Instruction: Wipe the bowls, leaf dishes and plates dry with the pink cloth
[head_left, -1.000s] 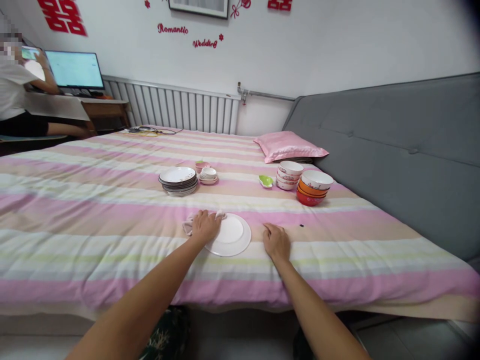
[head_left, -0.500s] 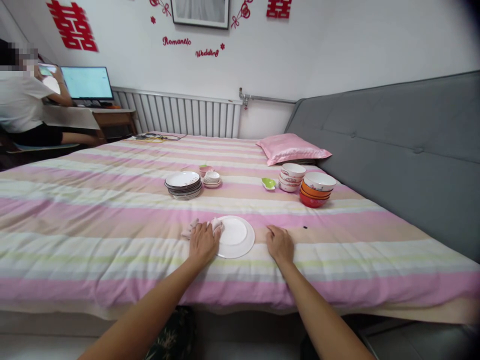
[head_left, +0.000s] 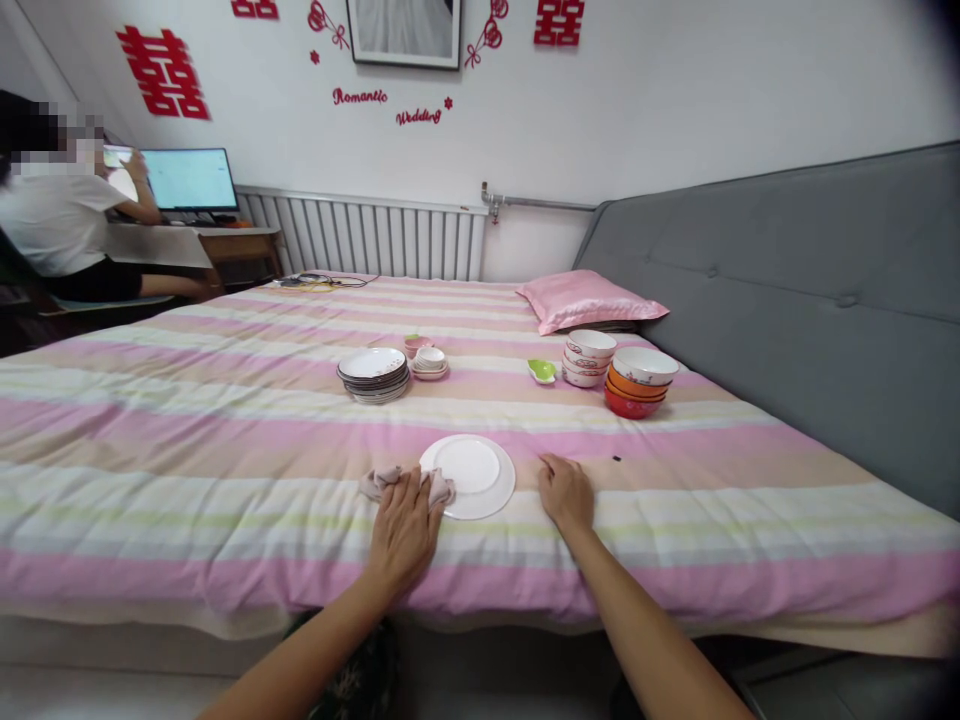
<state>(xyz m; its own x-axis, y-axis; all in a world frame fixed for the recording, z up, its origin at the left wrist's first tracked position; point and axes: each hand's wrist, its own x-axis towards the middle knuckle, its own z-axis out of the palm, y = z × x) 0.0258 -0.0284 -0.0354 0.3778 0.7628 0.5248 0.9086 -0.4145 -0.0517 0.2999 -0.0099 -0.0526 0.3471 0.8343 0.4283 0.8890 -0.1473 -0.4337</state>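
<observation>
A white plate (head_left: 491, 470) lies on the striped bedspread, apparently upside down with its round foot ring uppermost. My left hand (head_left: 406, 530) presses a crumpled pale pink cloth (head_left: 381, 482) against the plate's left rim, the fingers laid over the fabric. To the right of the plate, my right hand (head_left: 567, 495) rests on the bedspread with its fingers curled in and nothing visible in them. It is apart from the plate. Beyond the left hand stands a stack of plates (head_left: 373, 378), the top one white with a dark rim.
Small white dishes (head_left: 430, 362) and a pink dish (head_left: 417, 345) sit beside the stack. A green leaf-shaped dish (head_left: 541, 371), patterned bowls (head_left: 586, 358) and orange-red bowls (head_left: 637, 388) stand at right. Behind are a pink pillow (head_left: 589, 298) and grey headboard (head_left: 787, 270). A person (head_left: 67, 220) sits far left.
My left hand and the cloth have slid toward me along the plate's left rim, baring more of the plate's upper left. My right hand stays beside it. The view has shifted slightly.
</observation>
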